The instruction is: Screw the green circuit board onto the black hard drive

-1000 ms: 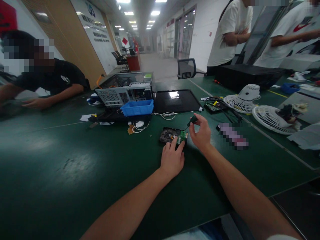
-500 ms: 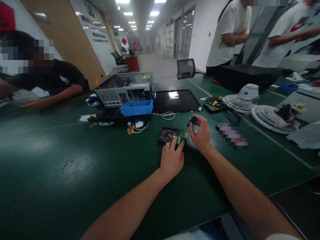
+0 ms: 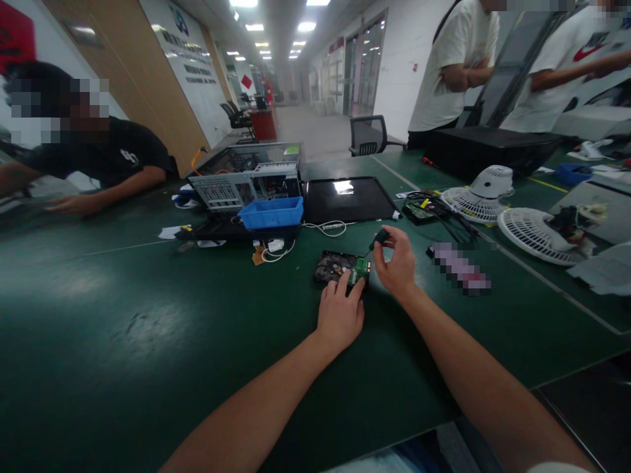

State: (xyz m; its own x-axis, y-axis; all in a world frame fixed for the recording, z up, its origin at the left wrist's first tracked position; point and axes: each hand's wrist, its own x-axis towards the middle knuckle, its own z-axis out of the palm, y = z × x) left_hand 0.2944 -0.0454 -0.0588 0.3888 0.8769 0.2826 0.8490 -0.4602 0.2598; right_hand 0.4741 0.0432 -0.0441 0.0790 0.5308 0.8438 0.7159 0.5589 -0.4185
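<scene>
A hard drive lies on the green table with its green circuit board facing up. My left hand holds it from the near side, fingers stretched onto the drive and its board. Between the thumb and fingers of my right hand is a screwdriver with a dark green handle, closed in a pinch. Its thin shaft slants down and left to the board's far right part. The tip is too small to make out.
Beyond the drive are a blue tray, an opened computer case and a black panel. Cables, another circuit board, white fan parts and a blurred pinkish item lie rightward. One person sits left; two stand right.
The view has shifted very slightly. My left hand stays on the hard drive, and the screwdriver in my right hand keeps nearly the same place, its handle tilting a little.
</scene>
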